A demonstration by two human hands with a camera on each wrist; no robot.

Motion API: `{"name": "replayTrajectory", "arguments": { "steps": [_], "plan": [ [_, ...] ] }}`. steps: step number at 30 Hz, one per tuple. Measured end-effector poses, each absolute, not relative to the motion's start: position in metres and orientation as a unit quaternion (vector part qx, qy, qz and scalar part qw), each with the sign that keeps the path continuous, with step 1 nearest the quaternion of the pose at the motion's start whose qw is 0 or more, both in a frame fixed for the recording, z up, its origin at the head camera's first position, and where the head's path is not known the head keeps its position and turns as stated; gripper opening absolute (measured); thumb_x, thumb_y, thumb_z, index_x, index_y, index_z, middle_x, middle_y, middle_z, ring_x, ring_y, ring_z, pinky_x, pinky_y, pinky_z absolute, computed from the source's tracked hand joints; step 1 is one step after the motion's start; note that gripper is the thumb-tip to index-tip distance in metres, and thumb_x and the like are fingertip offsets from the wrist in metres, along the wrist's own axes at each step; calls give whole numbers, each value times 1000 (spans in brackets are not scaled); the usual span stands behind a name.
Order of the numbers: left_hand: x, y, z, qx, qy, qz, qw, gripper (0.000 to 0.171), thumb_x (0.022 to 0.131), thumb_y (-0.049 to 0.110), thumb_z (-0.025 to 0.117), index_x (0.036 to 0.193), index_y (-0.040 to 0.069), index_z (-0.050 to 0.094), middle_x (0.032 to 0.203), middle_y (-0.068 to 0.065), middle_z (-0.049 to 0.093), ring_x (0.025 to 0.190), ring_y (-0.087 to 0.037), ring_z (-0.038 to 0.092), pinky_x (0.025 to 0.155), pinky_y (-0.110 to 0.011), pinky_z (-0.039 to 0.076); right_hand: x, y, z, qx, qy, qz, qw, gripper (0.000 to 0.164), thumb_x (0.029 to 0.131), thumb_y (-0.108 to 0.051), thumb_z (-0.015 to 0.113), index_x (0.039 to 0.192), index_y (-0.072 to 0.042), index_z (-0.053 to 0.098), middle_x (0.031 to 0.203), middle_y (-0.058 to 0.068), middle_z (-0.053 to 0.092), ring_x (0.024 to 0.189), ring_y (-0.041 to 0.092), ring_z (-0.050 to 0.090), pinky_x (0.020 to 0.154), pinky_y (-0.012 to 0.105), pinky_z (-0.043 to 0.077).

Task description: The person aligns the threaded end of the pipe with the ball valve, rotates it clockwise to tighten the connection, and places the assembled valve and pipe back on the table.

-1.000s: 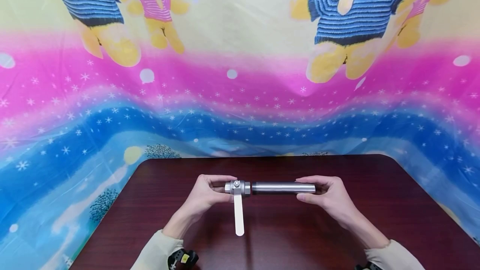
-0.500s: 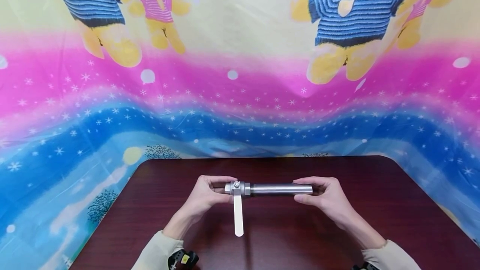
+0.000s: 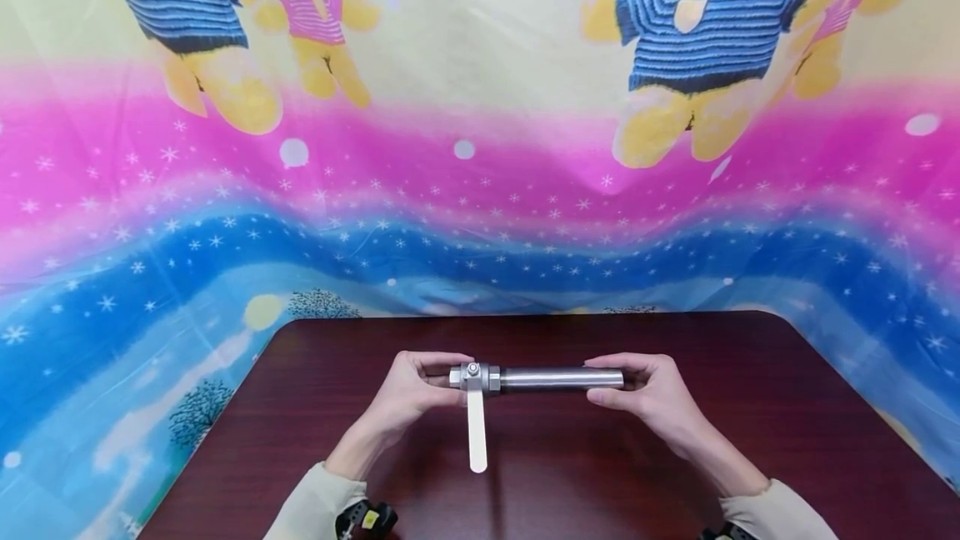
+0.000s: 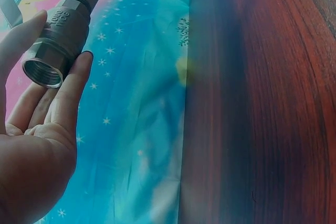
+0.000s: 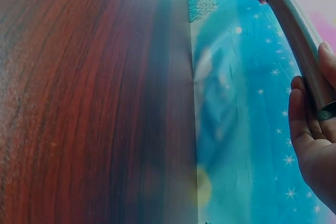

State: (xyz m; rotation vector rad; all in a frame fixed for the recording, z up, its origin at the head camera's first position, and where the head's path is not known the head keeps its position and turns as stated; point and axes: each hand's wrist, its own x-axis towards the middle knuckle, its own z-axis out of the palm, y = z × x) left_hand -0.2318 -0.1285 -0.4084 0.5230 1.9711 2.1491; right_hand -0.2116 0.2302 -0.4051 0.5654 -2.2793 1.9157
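Note:
My left hand (image 3: pixel 408 390) grips a metal ball valve (image 3: pixel 491 378) by its left end, thumb in front and fingers behind. The valve's flat white lever (image 3: pixel 477 432) points toward me. In the left wrist view the valve's threaded open end (image 4: pixel 43 72) faces the camera. A steel pipe (image 3: pixel 562 378) lies level in line with the valve, its left end meeting the valve's right opening. My right hand (image 3: pixel 663 394) pinches the pipe near its right end between thumb and fingers. In the right wrist view the pipe (image 5: pixel 299 40) runs up to the valve. Both are held above the table.
Below the hands is a dark red-brown wooden table (image 3: pixel 360 457) with rounded far corners. A printed cloth (image 3: pixel 480 232) with bears and snowflakes hangs behind and beside it. Dark wrist devices (image 3: pixel 366 517) sit at the sleeves.
The right hand has brought the pipe slightly left, closing the small gap between pipe end and valve. The left hand and valve have barely moved.

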Motion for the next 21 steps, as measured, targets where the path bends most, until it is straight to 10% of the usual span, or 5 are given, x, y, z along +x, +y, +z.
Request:
{"name": "replayTrajectory", "arguments": {
  "steps": [21],
  "plan": [
    [-231,-128,-414,172,654,731,91,51,75,-12,82,124,-14,70,106,-20,77,97,-25,77,84,-35,62,-213,230,-406,171,-762,624,24,41,83,-3,88,120,6,75,96,11,77,78,14,68,66,28,59]
  ]
}}
